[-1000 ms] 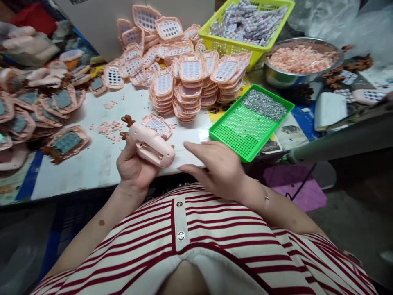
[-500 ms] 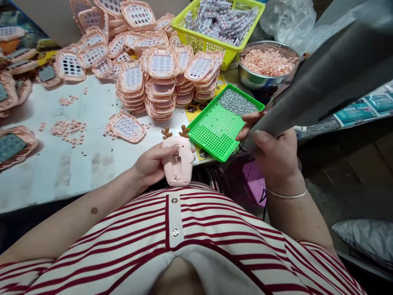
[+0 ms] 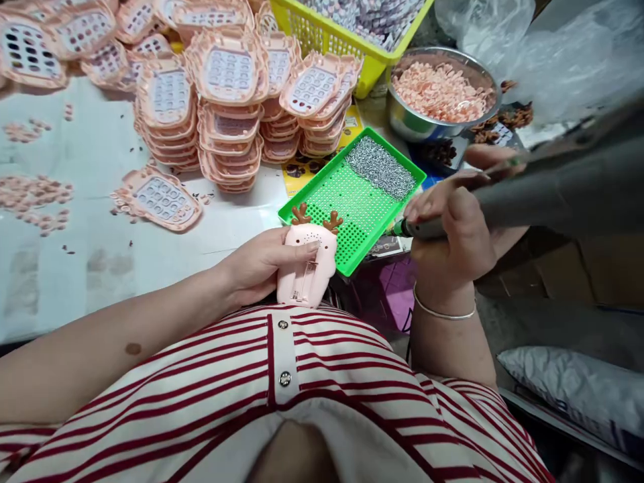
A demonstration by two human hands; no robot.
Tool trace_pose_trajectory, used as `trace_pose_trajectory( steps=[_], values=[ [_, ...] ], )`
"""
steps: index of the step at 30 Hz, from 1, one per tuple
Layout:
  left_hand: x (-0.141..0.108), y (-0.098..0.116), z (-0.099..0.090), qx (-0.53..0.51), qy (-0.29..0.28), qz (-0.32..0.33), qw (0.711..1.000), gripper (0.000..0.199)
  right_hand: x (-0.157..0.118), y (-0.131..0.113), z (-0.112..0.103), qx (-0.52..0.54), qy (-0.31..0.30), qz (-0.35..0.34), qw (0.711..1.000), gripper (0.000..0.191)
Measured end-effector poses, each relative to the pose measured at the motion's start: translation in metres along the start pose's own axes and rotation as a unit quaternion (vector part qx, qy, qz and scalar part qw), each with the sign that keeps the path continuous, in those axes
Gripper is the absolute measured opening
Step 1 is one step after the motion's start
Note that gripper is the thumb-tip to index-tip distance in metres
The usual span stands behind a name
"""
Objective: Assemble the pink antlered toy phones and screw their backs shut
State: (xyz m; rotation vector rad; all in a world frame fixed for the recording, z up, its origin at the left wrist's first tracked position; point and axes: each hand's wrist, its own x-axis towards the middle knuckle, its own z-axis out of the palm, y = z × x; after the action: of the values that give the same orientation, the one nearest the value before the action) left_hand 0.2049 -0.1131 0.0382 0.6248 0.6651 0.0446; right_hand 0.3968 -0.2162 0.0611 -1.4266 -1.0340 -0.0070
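Observation:
A pink plastic toy case point(image 3: 308, 272) with brown antlers is gripped in my left hand point(image 3: 256, 265), its back and open battery compartment facing up. My left thumb lies across the case above the compartment. Over at the right, my right hand point(image 3: 465, 228) is wrapped round the front end of a dark grey cylindrical tool point(image 3: 548, 198), whose green-and-black tip points toward the green tray point(image 3: 322, 184). Small silver screws point(image 3: 382, 168) are heaped in the far part of that tray. The tool's tip is apart from the case.
Stacked pink shell parts point(image 3: 229, 127) stand behind my left hand, with a loose shell point(image 3: 161, 198) and small pink pieces point(image 3: 35, 194) farther left. Beyond the tray are a yellow basket point(image 3: 327, 37) and a metal bowl point(image 3: 415, 127) of pink pieces.
The view has shifted right. The tool is held lower and flatter, and its tip now shows beside the tray. My left hand still holds the pink case, now overlapping the tray's near edge.

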Motion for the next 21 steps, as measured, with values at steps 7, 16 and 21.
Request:
trace_pose_trajectory(
  steps=[7,16,21],
  values=[
    [-0.004,-0.005,-0.01,-0.015,-0.022,-0.06,0.998,0.03,-0.002,-0.006,-0.001,0.042,0.029,-0.021,0.998,0.028],
    [-0.001,-0.005,-0.008,-0.025,0.021,-0.03,0.999,0.028,-0.011,0.033,0.005,-0.014,-0.056,0.053,0.997,0.049],
    [0.0,-0.004,-0.008,-0.027,0.022,-0.033,0.999,0.019,-0.01,0.036,0.005,-0.006,-0.065,0.046,0.997,0.047]
  ],
)
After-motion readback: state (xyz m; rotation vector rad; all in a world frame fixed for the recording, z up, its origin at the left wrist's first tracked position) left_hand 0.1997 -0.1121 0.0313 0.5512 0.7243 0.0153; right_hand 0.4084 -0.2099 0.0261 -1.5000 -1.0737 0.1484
